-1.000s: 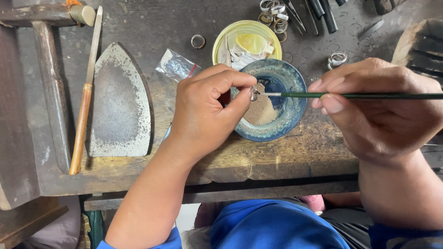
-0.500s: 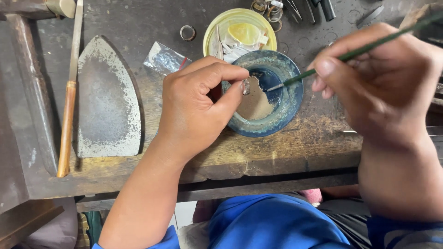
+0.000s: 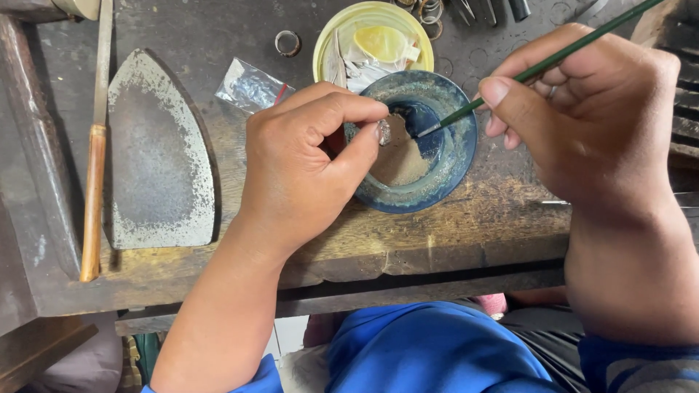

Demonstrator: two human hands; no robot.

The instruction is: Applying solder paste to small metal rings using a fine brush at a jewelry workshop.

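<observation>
Workbench of worn, stained wood, seen from above, with one person seated at it in blue clothing.

Left hand: closed, thumb and forefinger pinched on a small silvery metal piece, held just over the near-left rim of the bowl. Exact form of the piece too small to tell.

Right hand: closed in a pen grip around a thin green brush, handle running up and to the right, tip lowered into the bowl close beside the metal piece.

Blue bowl: round, glazed, standing near the front edge of the bench between the two hands. Holds a patch of pale tan paste or powder on its left side; its rim is smeared with a greenish residue.

Yellow lid or dish: just behind the bowl, touching or nearly so, holding scraps of white paper and a yellowish lump.

Other items: small clear plastic bag, left of the yellow dish; loose metal ring behind the bag; flat, iron-shaped metal plate, well left; long tool with wooden handle, lying along the plate's left side; further rings and dark tools at the far edge, partly cut off.

Progress, judged: brush tip at the bowl's contents, piece held ready beside it; the work looks mid-course. Whether the piece already carries any coating cannot be told.
</observation>
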